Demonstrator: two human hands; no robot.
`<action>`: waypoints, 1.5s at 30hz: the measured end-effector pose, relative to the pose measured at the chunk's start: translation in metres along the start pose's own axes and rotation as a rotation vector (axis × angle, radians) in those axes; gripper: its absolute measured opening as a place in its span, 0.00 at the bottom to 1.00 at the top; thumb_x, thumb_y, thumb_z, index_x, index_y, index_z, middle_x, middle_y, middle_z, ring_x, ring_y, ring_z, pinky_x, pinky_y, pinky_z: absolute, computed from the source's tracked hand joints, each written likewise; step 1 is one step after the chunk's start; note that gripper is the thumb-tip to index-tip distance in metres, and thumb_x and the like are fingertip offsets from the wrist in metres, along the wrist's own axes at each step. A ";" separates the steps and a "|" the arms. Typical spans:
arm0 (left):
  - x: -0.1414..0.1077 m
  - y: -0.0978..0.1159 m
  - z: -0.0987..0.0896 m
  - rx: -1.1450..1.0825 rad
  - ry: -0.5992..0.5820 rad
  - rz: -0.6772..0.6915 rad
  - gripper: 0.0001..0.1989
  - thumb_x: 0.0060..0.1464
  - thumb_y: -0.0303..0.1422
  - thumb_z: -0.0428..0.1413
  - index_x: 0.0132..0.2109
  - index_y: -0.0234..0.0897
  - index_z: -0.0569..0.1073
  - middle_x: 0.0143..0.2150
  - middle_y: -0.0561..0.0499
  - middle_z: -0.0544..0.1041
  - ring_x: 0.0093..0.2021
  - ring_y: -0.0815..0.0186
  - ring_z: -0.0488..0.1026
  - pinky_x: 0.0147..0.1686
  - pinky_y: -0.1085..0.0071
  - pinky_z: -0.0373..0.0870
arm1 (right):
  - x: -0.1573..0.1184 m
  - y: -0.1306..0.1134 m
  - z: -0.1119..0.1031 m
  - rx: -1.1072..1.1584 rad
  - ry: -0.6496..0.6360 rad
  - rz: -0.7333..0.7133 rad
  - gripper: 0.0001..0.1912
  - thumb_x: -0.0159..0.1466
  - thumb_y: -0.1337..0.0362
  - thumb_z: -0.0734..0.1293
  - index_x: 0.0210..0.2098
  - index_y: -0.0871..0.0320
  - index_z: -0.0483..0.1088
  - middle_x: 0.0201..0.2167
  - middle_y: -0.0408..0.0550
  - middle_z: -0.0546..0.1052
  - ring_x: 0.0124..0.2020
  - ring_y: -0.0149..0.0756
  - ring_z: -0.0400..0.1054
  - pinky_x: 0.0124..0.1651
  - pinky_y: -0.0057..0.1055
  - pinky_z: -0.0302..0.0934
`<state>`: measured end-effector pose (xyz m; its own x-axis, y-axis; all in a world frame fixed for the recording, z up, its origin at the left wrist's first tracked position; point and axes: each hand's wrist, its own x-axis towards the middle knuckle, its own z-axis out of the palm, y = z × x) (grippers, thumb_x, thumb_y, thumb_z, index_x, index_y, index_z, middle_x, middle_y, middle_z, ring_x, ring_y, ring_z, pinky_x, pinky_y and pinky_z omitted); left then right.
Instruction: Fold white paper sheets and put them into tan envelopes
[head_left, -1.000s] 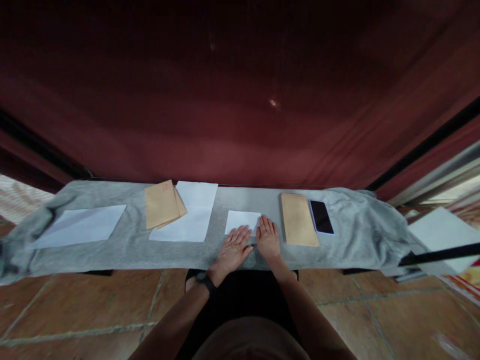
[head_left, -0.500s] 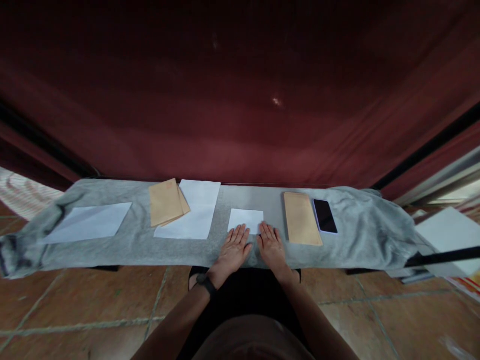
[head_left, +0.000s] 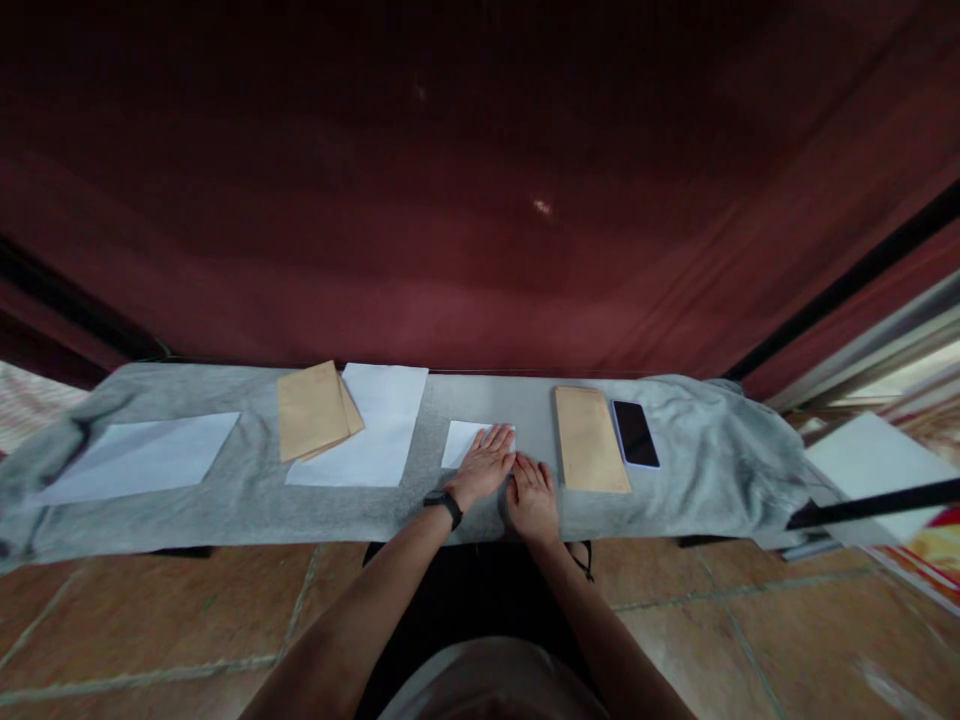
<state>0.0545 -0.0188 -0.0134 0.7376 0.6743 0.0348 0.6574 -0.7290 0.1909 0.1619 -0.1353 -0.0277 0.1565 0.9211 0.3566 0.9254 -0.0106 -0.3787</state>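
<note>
A small white folded-looking sheet of paper (head_left: 459, 440) lies on the grey cloth in front of me. My left hand (head_left: 486, 464), with a dark watch at its wrist, rests flat across the right part of this paper, fingers stretched out. Close beside it, my right hand (head_left: 533, 500) sits at the paper's lower right corner. Its fingers are extended and slightly bent, touching or nearly touching the left hand. Nothing shows in its grasp. The left hand covers much of the paper's right side.
Brown envelopes (head_left: 311, 410) overlap a larger white sheet (head_left: 382, 430) to the left. Another white sheet (head_left: 142, 455) lies farther left. To the right are a brown envelope stack (head_left: 592, 440) and a phone (head_left: 636, 435). A dark red curtain (head_left: 480, 250) hangs behind the cloth-covered bench (head_left: 300, 515).
My left hand has slid right across the paper, over its right side. The right hand has drawn slightly down, at the paper's corner. The whole view has shifted a little.
</note>
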 end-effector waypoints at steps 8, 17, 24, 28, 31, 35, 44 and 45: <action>-0.003 0.003 -0.001 -0.006 0.008 0.020 0.28 0.71 0.39 0.36 0.73 0.34 0.57 0.75 0.44 0.57 0.75 0.62 0.50 0.73 0.54 0.45 | -0.002 0.003 0.003 0.060 0.046 0.024 0.23 0.67 0.73 0.56 0.57 0.60 0.72 0.57 0.56 0.77 0.61 0.43 0.68 0.70 0.49 0.50; -0.038 0.013 0.007 0.076 -0.022 -0.012 0.29 0.66 0.30 0.44 0.72 0.31 0.57 0.73 0.36 0.61 0.73 0.53 0.56 0.70 0.50 0.54 | 0.001 0.007 0.004 0.202 0.123 0.113 0.26 0.64 0.75 0.56 0.58 0.59 0.71 0.56 0.56 0.76 0.60 0.44 0.67 0.66 0.48 0.58; -0.020 0.030 -0.002 0.100 -0.065 0.019 0.32 0.58 0.21 0.45 0.70 0.20 0.59 0.66 0.23 0.67 0.67 0.42 0.66 0.63 0.44 0.64 | 0.002 0.010 0.005 0.331 0.186 0.193 0.28 0.65 0.72 0.54 0.61 0.60 0.68 0.58 0.58 0.74 0.62 0.43 0.65 0.65 0.46 0.61; -0.017 0.041 -0.008 0.087 -0.058 0.031 0.30 0.57 0.19 0.43 0.67 0.17 0.62 0.63 0.21 0.69 0.65 0.42 0.68 0.61 0.46 0.66 | 0.002 0.013 0.005 0.386 0.211 0.208 0.29 0.65 0.71 0.54 0.63 0.60 0.67 0.60 0.58 0.73 0.63 0.44 0.65 0.66 0.47 0.61; -0.016 0.048 -0.013 0.051 -0.039 0.017 0.28 0.58 0.21 0.46 0.65 0.20 0.65 0.59 0.23 0.72 0.60 0.43 0.72 0.59 0.47 0.68 | 0.002 0.013 0.006 0.406 0.226 0.213 0.30 0.64 0.71 0.54 0.64 0.60 0.67 0.61 0.58 0.73 0.63 0.43 0.66 0.66 0.47 0.61; -0.015 0.051 -0.036 -0.043 0.036 -0.053 0.20 0.59 0.22 0.48 0.55 0.27 0.74 0.50 0.31 0.79 0.52 0.47 0.77 0.53 0.54 0.72 | 0.001 0.016 0.008 0.402 0.226 0.219 0.31 0.63 0.71 0.54 0.64 0.61 0.66 0.61 0.59 0.73 0.63 0.44 0.67 0.65 0.46 0.62; -0.028 -0.002 -0.108 -0.846 0.586 -0.557 0.09 0.60 0.32 0.53 0.45 0.36 0.76 0.37 0.47 0.81 0.38 0.61 0.79 0.43 0.65 0.76 | 0.006 0.017 0.008 0.682 0.236 0.350 0.25 0.71 0.58 0.55 0.61 0.61 0.68 0.58 0.59 0.77 0.59 0.45 0.71 0.61 0.44 0.65; -0.033 -0.008 -0.106 -0.981 0.620 -0.607 0.08 0.57 0.33 0.55 0.42 0.35 0.76 0.34 0.48 0.80 0.35 0.62 0.79 0.40 0.65 0.77 | 0.008 0.015 0.007 0.724 0.240 0.379 0.25 0.71 0.56 0.55 0.61 0.61 0.68 0.57 0.59 0.77 0.58 0.45 0.71 0.61 0.44 0.66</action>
<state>0.0083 -0.0229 0.0877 -0.0004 0.9965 0.0838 0.2788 -0.0803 0.9570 0.1746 -0.1253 -0.0366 0.5561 0.7971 0.2355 0.3591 0.0251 -0.9330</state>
